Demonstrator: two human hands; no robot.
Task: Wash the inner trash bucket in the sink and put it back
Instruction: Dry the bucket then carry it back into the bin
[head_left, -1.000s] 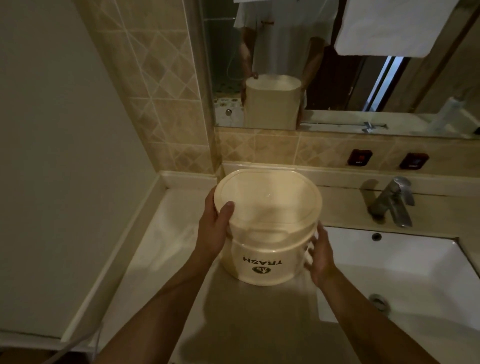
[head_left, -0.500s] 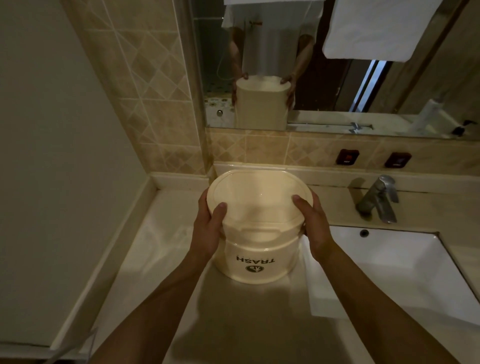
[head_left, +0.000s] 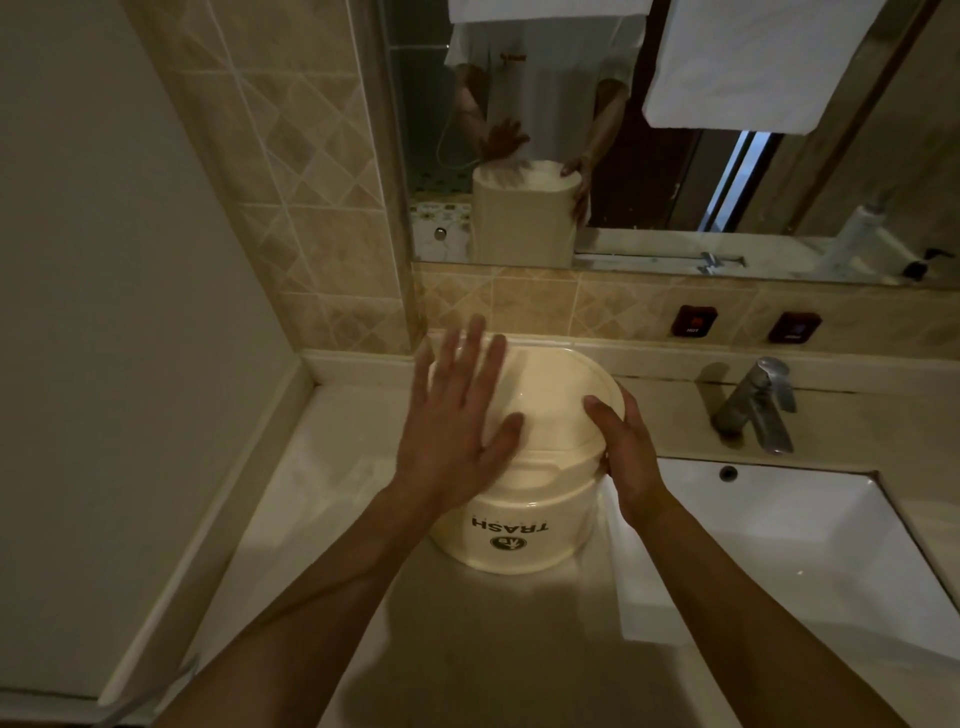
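Left hand (head_left: 457, 421) flat, fingers spread, over the lid (head_left: 545, 410) at its 9 o'clock side. Trash bin (head_left: 511, 525) upright on counter (head_left: 467, 649). Right hand (head_left: 626, 452) clasps the lid rim at 3 o'clock. Sink (head_left: 810, 545) just beside, at bin's 3 o'clock. Judgement: steady the body, lift lid evenly, then draw out the inner bucket, unseen.

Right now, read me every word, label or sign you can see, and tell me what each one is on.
"TRASH": on the bin's front, upside down from this view, above a small round logo too small to make out.
"HOT": on the left red tag on the tiled wall.
Right red tag: blurred, unreadable.
Shirt print in the mirror: too small to read.
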